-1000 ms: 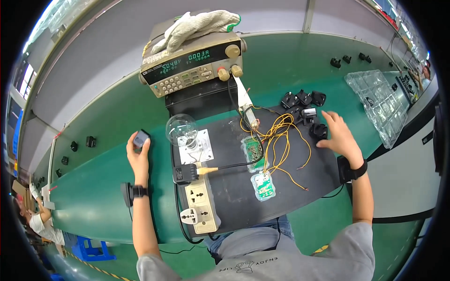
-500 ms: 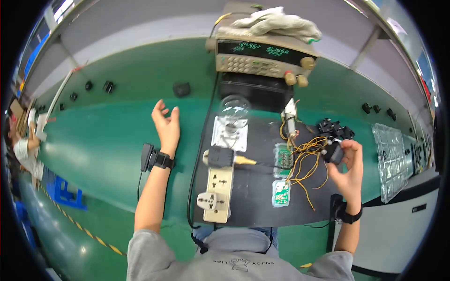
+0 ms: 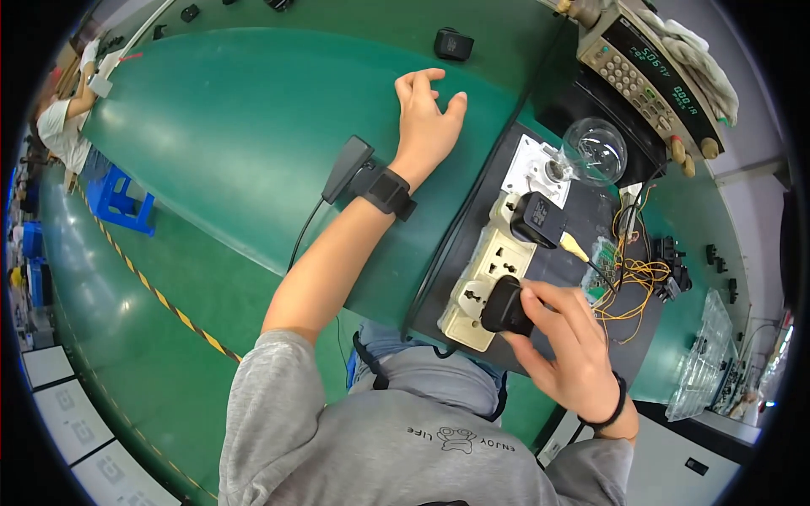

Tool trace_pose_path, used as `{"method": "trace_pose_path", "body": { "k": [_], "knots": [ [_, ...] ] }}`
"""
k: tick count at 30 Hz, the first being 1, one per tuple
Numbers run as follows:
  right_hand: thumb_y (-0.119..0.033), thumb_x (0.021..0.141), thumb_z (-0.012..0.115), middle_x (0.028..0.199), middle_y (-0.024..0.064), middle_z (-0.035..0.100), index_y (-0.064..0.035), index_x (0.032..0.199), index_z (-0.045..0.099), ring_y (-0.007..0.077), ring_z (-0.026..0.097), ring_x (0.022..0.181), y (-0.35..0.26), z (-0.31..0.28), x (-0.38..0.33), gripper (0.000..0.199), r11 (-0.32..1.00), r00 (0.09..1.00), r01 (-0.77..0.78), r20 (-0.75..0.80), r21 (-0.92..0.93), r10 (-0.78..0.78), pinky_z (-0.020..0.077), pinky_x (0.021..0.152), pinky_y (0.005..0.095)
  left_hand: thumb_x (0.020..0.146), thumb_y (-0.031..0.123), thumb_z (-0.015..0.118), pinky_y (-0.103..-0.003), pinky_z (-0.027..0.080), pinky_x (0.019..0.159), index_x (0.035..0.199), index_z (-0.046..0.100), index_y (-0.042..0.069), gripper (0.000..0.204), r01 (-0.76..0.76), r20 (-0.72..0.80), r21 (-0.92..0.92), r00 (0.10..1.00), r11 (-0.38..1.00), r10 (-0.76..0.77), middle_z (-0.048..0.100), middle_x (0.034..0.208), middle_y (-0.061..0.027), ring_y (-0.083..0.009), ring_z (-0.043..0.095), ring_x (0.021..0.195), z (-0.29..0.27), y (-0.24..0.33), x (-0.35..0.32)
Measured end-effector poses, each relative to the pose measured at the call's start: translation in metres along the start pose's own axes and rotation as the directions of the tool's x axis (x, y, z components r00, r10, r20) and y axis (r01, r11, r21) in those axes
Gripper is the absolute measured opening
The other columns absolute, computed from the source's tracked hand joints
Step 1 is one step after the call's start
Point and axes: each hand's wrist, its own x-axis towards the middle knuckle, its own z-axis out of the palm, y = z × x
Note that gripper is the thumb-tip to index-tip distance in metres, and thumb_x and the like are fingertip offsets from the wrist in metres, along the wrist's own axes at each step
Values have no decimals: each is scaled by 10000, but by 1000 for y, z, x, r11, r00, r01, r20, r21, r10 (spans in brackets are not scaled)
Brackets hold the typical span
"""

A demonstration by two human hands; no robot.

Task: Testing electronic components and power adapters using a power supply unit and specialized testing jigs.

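Fingers point(image 3: 553, 314) of the right hand point(image 3: 582, 363) closed in a pinch on a black plastic block-shaped adapter point(image 3: 504, 305), which is at the near end of a cream rectangular power strip point(image 3: 483, 274). Left hand point(image 3: 426, 131): fingers loosely curled and apart, nothing seen in them, over the long green tabletop point(image 3: 211, 126). Layout, by size: dark grey flat board point(image 3: 553, 274) at right on the tabletop; beige-and-black bench instrument point(image 3: 629, 72) at far right; power strip along the board's left side; clear glass bulb point(image 3: 595, 152) on a white square plate point(image 3: 530, 169) beyond the strip; loose yellow wires point(image 3: 637, 274) at right; green circuit board point(image 3: 597, 266) beside them; second black adapter point(image 3: 538, 221) on the strip's far end; yellow cable connector point(image 3: 575, 247) at its right. Progress, judged: second adapter appears plugged in and cabled; held one is at the sockets, full seating hidden; a third black adapter point(image 3: 453, 45) lies apart at the far side, unconnected. Writing: instrument display lit with green characters; dark lettering and a cartoon on the grey shirt point(image 3: 405, 455); pale marks on the second adapter, too small to read.
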Motion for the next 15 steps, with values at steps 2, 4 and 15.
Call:
{"method": "trace_pose_path", "body": {
  "k": [2,4,15],
  "knots": [
    [25,600,734,1013,171,561,85,1037,575,282,568,803,-16,-9,2,469,980,984,-107,119,-170,128,493,626,331,809,157,623,-312,475,710,1144,457,18,399,32,19,-24,999,999,-32,348,1165,-128,-213,471,944,-1,4,-2],
    [3,626,748,1040,175,565,70,1046,572,311,567,825,-20,-9,2,461,983,967,-116,211,-143,145,481,681,364,810,156,621,-311,474,709,1139,460,17,392,29,29,-39,999,999,-28,348,1166,-128,-212,473,944,-1,6,-4],
    [-21,609,744,1015,175,557,43,1089,598,253,549,750,-10,3,2,505,983,987,-60,133,-174,84,483,549,300,834,247,622,-296,484,778,1134,518,47,375,77,82,43,993,996,-80,389,1195,-117,-175,519,972,0,8,-3]
  ]
}}
